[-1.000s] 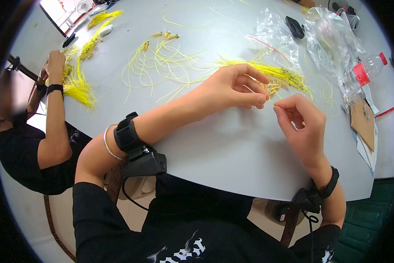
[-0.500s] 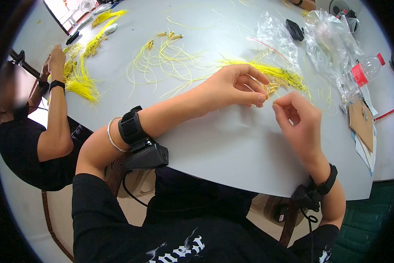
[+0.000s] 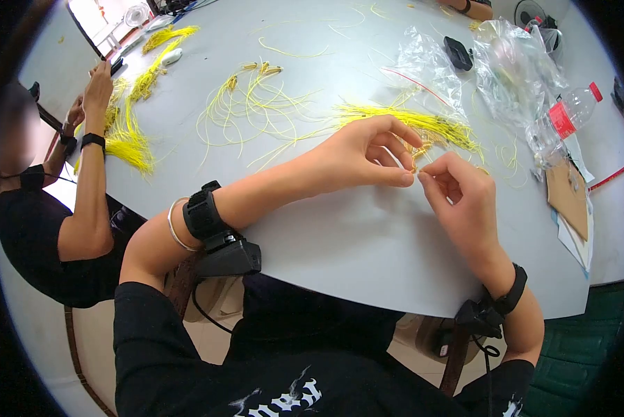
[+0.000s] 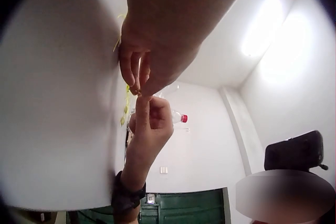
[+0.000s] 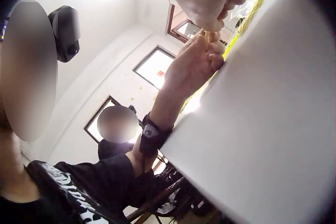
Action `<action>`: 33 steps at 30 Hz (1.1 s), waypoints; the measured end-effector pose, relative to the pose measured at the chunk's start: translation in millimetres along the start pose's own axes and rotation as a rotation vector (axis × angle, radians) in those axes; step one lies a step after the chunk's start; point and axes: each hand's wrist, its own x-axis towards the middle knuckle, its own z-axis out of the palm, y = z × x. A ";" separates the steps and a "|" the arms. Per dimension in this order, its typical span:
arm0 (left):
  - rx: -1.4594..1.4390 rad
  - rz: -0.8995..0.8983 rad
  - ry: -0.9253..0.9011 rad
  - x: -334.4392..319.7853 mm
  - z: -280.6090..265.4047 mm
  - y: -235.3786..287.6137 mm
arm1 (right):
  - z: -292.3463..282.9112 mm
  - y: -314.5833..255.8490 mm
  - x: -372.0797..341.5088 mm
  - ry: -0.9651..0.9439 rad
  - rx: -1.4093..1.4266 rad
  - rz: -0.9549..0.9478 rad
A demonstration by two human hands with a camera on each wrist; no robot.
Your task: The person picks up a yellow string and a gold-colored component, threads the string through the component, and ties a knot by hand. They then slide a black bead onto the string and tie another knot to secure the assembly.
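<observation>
My left hand (image 3: 376, 154) pinches a small gold-coloured ridged piece (image 5: 207, 36) between thumb and fingers, above the near part of the table. Close against it, my right hand (image 3: 463, 189) has thumb and index finger pinched together at the end of that piece. In the left wrist view the fingertips of both hands meet, and they hide most of the piece. Just beyond the hands lies a bundle of yellow cords (image 3: 413, 119), with gold-coloured parts (image 3: 433, 139) at its near side.
Loose yellow strings (image 3: 256, 104) with gold ends lie left of centre. Clear plastic bags (image 3: 513, 66), a black object (image 3: 458, 53), a red-capped bottle (image 3: 569, 115) and brown cardboard (image 3: 568, 198) are at right. Another person (image 3: 83, 229) handles yellow cords (image 3: 131, 149) at left.
My right hand has moved left, so its fingertips now meet those of my left hand. The other person's near hand has risen away from the yellow cords.
</observation>
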 end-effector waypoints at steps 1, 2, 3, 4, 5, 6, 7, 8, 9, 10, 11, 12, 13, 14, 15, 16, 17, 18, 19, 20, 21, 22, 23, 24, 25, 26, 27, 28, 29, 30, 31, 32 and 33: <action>-0.004 0.004 -0.002 0.2 0.2 -0.3 | -0.1 0.0 0.1 0.003 0.003 -0.006; -0.008 0.008 -0.003 0.6 0.4 -0.6 | -0.1 0.1 0.2 0.006 0.006 -0.012; 0.001 0.013 -0.004 0.9 0.4 -0.4 | -0.1 -1.2 0.3 0.008 -0.006 -0.019; 0.011 0.019 -0.005 0.9 0.5 0.2 | -0.4 -3.9 0.5 0.009 -0.018 -0.027; 0.020 0.024 -0.005 0.6 0.8 0.4 | -1.0 -6.2 0.6 0.010 -0.029 -0.035; 0.028 0.025 -0.007 0.3 0.8 0.3 | -2.1 -8.1 0.9 0.003 -0.030 -0.021; 0.037 0.026 -0.011 0.1 0.8 0.3 | -3.3 -10.1 1.3 -0.004 -0.031 -0.007; 0.045 0.029 -0.014 0.2 0.7 0.4 | -3.8 -11.1 1.6 -0.010 -0.033 0.006; 0.060 0.033 -0.015 0.6 0.9 0.2 | -3.5 -10.7 1.6 -0.010 -0.022 -0.016; 0.073 0.036 -0.015 1.2 1.1 -0.3 | -2.9 -9.7 1.6 -0.011 -0.010 -0.038; 0.089 0.040 -0.015 1.5 1.3 -1.0 | -2.5 -8.9 1.6 -0.011 0.002 -0.062; 0.085 0.049 -0.015 1.6 1.6 -1.8 | -2.9 -8.7 1.5 -0.015 -0.001 -0.067; 0.082 0.059 -0.015 1.6 1.7 -3.0 | -3.3 -8.7 1.2 -0.018 -0.006 -0.073; 0.078 0.068 -0.016 1.4 1.9 -3.6 | -3.5 -8.6 1.0 -0.022 -0.010 -0.077; 0.048 0.052 -0.007 0.8 2.4 -2.7 | -3.1 -8.4 0.9 -0.016 -0.006 -0.087; 0.017 0.036 0.003 0.2 3.0 -1.3 | -2.4 -7.7 0.8 -0.009 -0.002 -0.097; -0.012 0.020 0.012 -0.1 3.1 -0.3 | -1.9 -7.1 0.9 -0.002 0.002 -0.108; 0.052 0.056 0.032 0.7 2.0 -1.6 | -1.7 -6.3 0.9 -0.010 0.001 -0.101; 0.116 0.091 0.051 2.0 0.1 -4.4 | -1.5 -5.6 0.7 -0.017 0.001 -0.093; 0.180 0.126 0.069 2.7 -1.3 -5.9 | -1.3 -5.3 0.5 -0.024 0.001 -0.084; 0.189 0.130 0.092 2.3 -1.3 -5.4 | -1.5 -6.8 0.4 -0.024 0.008 -0.066; 0.198 0.134 0.115 1.6 -0.9 -4.4 | -1.9 -9.5 0.5 -0.025 0.014 -0.048; 0.207 0.138 0.139 1.0 -0.3 -3.4 | -2.3 -10.7 0.4 -0.026 0.021 -0.030; 0.184 0.145 0.153 0.6 0.2 -1.9 | -2.8 -9.8 0.4 -0.027 0.080 0.011; 0.161 0.152 0.167 0.3 0.9 0.0 | -3.3 -8.1 0.4 -0.028 0.139 0.052; 0.138 0.159 0.181 -0.1 1.7 1.8 | -3.4 -6.5 0.5 -0.028 0.198 0.092; 0.144 0.181 0.184 -0.3 2.7 3.2 | -2.1 -5.0 0.7 -0.036 0.248 0.107; 0.151 0.202 0.186 -0.6 3.4 4.6 | 0.1 -3.5 1.1 -0.043 0.298 0.122; 0.157 0.223 0.188 -0.9 4.0 6.0 | 1.2 -2.8 1.4 -0.050 0.348 0.138; 0.157 0.236 0.177 -1.2 4.4 7.6 | 1.0 -2.5 1.7 -0.069 0.384 0.155; 0.156 0.248 0.166 -1.9 4.4 9.2 | 0.6 -2.9 2.1 -0.089 0.420 0.173; 0.156 0.262 0.156 -2.2 4.4 9.8 | 0.1 -3.7 2.4 -0.109 0.455 0.191; 0.147 0.264 0.153 -1.9 4.8 9.2 | -1.4 -5.8 2.6 -0.129 0.473 0.221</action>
